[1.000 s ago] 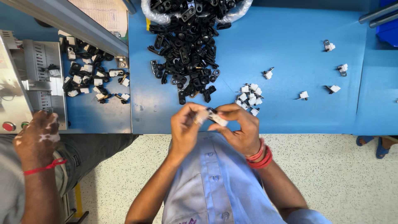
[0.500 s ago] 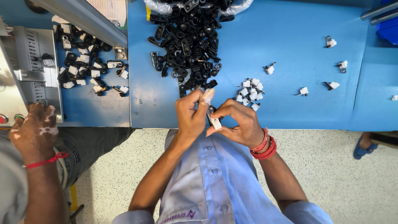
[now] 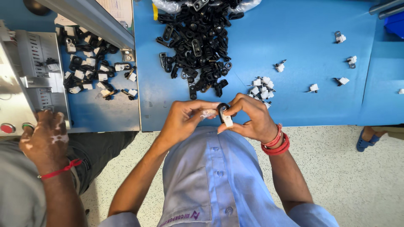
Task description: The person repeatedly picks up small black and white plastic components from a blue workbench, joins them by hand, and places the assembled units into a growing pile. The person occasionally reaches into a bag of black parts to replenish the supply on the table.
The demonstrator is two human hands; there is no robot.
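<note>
Both hands raised just off the near edge of the blue table, meeting at chest height over the pale blue shirt.

Right hand: fingers pinched closed on a black clip with a white insert hanging from its lower end. Clip held upright between thumb and forefinger, loop toward the table, presumably so the white piece stays visible while being seated.

Left hand: thumb and fingertips narrowed onto the clip's left side; something small and pale at the fingertips, too blurred to identify. Whether gripped or only steadied, cannot tell. Grip looks like a brace against the right hand's push.

Stock laid out within reach: black pile straight ahead, spilling from a clear bag at the far edge; white cluster just beyond the right hand, nearest to it. Loose white-and-metal pieces scattered well apart further right.

Left neighbour: a second person's hand with red thread at the wrist, resting against a grey machine near red and green buttons. Mixed black-and-white parts spread on that side, separated from the main table by a metal rail.
</note>
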